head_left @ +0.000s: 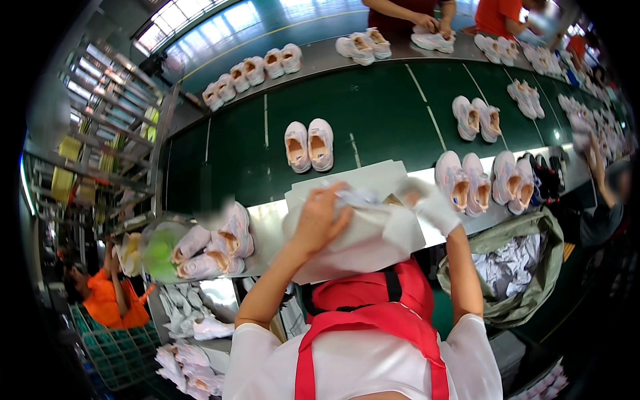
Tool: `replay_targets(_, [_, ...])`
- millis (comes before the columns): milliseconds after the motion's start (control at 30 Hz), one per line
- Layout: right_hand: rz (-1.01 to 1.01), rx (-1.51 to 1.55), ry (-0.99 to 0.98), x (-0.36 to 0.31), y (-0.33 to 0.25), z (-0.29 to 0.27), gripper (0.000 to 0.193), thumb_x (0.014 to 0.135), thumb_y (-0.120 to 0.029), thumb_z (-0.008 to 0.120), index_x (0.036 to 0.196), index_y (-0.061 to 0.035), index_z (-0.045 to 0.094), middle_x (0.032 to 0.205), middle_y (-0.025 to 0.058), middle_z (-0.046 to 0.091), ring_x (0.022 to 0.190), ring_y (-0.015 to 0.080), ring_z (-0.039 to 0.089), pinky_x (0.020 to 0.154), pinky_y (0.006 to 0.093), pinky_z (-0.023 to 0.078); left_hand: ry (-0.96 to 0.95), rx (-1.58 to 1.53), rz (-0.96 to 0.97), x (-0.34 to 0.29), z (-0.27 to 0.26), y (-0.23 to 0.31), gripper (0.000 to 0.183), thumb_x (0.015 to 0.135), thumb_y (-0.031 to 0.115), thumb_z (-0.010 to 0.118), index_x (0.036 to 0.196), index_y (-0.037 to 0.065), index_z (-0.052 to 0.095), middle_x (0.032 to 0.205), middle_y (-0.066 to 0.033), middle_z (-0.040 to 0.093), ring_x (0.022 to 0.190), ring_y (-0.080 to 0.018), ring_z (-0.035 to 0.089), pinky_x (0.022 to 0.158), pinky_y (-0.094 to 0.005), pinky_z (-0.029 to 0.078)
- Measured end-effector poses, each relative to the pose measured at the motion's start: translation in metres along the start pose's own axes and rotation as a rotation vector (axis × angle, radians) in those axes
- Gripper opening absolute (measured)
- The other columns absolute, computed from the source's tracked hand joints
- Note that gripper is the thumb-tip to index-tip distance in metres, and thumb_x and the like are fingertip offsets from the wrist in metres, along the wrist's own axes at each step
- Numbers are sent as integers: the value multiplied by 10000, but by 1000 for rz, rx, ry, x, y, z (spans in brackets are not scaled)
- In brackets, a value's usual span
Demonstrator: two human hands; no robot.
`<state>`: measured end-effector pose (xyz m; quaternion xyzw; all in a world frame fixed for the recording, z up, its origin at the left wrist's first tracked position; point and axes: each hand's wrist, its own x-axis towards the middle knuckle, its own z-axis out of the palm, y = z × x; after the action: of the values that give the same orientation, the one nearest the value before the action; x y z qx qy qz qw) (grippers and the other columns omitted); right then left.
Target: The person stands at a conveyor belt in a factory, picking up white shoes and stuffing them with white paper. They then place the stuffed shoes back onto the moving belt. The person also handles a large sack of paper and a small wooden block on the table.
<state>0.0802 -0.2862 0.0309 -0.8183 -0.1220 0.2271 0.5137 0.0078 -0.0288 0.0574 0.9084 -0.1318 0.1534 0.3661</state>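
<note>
In front of me, at the near edge of the bench, lies a pile of white paper sheets [363, 230], partly lifted and crumpled. My bare left hand [323, 217] has its fingers curled over the crumpled upper edge of the paper. On the paper's other side is my right hand [433, 205], in a white glove; motion smears its fingers, so its grip does not show. Just beyond the paper, a pair of pale pink-white sneakers [309, 147] stands on the green conveyor belt [233, 150]. A flat white board or sheet [373, 172] sticks out behind the pile.
Several sneakers [217, 247] lie at the bench's left; more pairs [467, 187] stand at the right. A green sack [550, 260] of crumpled paper is below right. Across the belt, a person [413, 17] handles a shoe. A metal rack [107, 120] stands at left.
</note>
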Motion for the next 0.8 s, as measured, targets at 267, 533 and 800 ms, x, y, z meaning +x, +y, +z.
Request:
replay_targets(267, [-561,-582,304,-64,-98,93,999,579,-397,797,1363,18,337,1321,202,425,1217,315,435,1015,403,334,124,-213,-110,-7,6,-7,440,789,128,670,1189,39,511,798,-79,507,711,-191,531,625,-267,420])
replay_targets(533, [-307,460,22,-24,-48,98,878,609,-369,830,1296,-5,421,1189,126,528,1147,251,478,979,334,358,72,-1115,-515,13,19,22,833,804,432,668,1408,12,277,916,-1,561,673,-16,465,602,-130,352])
replay_targets(800, [-39,736,348,-14,-31,85,445,706,-143,759,1079,-6,557,924,49,634,801,126,592,690,263,486,-154,-725,-412,-37,67,24,1054,603,247,857,1414,23,221,1149,-135,522,1057,-246,533,902,-335,435])
